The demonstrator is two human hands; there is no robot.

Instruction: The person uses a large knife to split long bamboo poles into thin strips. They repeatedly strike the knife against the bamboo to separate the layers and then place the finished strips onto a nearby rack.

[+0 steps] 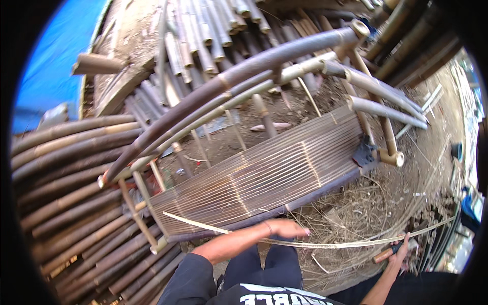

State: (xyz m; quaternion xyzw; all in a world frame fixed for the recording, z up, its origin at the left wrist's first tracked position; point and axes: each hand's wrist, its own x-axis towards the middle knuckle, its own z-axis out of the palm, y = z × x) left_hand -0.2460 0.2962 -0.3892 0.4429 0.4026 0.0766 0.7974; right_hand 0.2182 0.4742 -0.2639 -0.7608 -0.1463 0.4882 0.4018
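My left hand (288,229) is stretched out just above a long pale bamboo strip (330,246), its fingers extended; I see nothing in them. The strip curves beneath my left forearm and runs on past my right hand (400,252). That hand is closed round a wooden-handled knife (382,255), whose blade I cannot clearly make out. Whether the right fingers also touch the strip is hard to tell. In front of me stands a bamboo bench (269,175) with a slatted seat and a curved dark backrest rail (244,66).
Stacked bamboo poles (76,195) fill the left side, and more poles (203,35) lie behind the bench. Thin shavings (351,213) cover the ground near my legs. A dark cloth (365,151) hangs at the bench's right end. A blue tarp (51,56) is at far left.
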